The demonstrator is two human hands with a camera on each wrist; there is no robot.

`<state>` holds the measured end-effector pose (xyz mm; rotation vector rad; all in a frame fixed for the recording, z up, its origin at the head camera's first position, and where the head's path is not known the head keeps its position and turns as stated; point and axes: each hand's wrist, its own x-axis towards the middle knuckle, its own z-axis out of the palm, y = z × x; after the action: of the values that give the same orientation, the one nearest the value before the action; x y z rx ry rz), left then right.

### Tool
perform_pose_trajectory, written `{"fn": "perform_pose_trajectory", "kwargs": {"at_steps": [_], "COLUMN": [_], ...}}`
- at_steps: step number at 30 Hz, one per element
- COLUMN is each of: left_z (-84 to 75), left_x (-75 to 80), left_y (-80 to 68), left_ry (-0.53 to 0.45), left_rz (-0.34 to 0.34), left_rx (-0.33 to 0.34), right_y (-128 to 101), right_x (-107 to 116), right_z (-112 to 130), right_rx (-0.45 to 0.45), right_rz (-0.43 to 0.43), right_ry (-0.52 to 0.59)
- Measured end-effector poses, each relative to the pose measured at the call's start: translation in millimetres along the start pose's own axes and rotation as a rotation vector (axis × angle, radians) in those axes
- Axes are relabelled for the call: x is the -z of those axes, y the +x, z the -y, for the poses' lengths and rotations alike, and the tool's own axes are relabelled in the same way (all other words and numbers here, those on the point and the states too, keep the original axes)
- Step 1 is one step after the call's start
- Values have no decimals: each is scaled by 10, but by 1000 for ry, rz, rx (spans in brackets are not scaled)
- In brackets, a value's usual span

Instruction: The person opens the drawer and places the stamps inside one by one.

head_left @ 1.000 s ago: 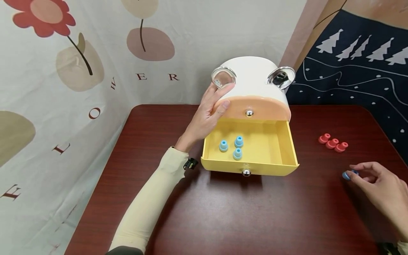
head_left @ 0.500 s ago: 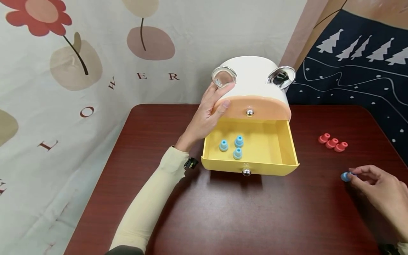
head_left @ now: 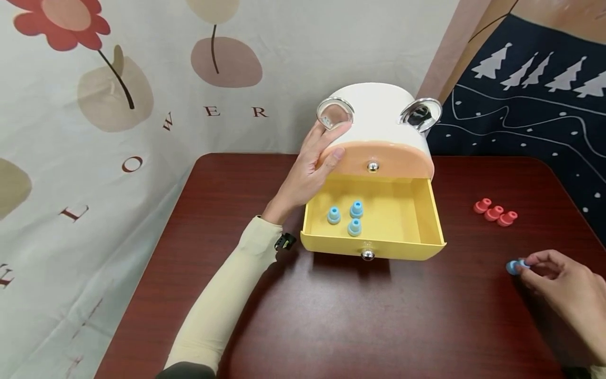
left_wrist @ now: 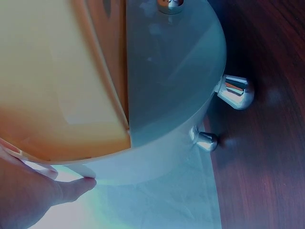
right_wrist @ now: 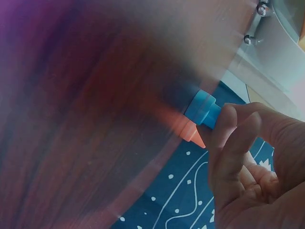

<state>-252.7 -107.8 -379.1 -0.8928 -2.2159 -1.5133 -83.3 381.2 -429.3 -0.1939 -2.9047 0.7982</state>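
My left hand (head_left: 307, 171) rests on the left side of a white cabinet (head_left: 376, 116) with a peach upper drawer (head_left: 385, 159). Its fingers lie fairly straight along the side, the thumb touching the front edge. Below, a yellow drawer (head_left: 393, 213) is pulled out. In its left part stand three light blue stepped pegs (head_left: 333, 215). At the right of the table, my right hand (head_left: 565, 279) pinches another blue stepped peg (head_left: 512, 267) by its narrow end between thumb and fingers. The right wrist view shows that peg's wide base (right_wrist: 198, 107) pointing away from the fingertips.
Three red stepped pegs (head_left: 494, 213) stand in a row on the dark wood table (head_left: 426, 316), beyond my right hand. Two round mirror pieces (head_left: 420, 115) stick out from the cabinet top. Printed cloths (head_left: 525, 131) hang behind the table.
My right hand has shifted slightly toward the table's near side with the blue peg. My left hand stays on the cabinet, and the drawer remains pulled out.
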Motion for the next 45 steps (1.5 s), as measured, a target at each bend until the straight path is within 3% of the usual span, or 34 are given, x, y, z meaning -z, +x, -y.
{"fn": "perform_pose_trajectory", "kwargs": {"at_steps": [10,18,24,33,45], "left_z": [8,-17,-25,-19,-14], "left_x": [-1,21,22,12,23], "left_y": [20,9,4,15,23], "left_ry": [-8,4,-7,7,-5], "left_rz": [4,1,-6,0,-2], "left_rx": [3,28,18,11,-14], "right_y": [-83,-86,-66,-64,-20], "right_x": [14,-1,34,82,84], "right_z": [101,272,400,666,1081], "right_rx": [5,86,155,201,402], "right_rz": [-61,-206,-248,-339,-387], "right_ry": [-8,63,81,27,115]}}
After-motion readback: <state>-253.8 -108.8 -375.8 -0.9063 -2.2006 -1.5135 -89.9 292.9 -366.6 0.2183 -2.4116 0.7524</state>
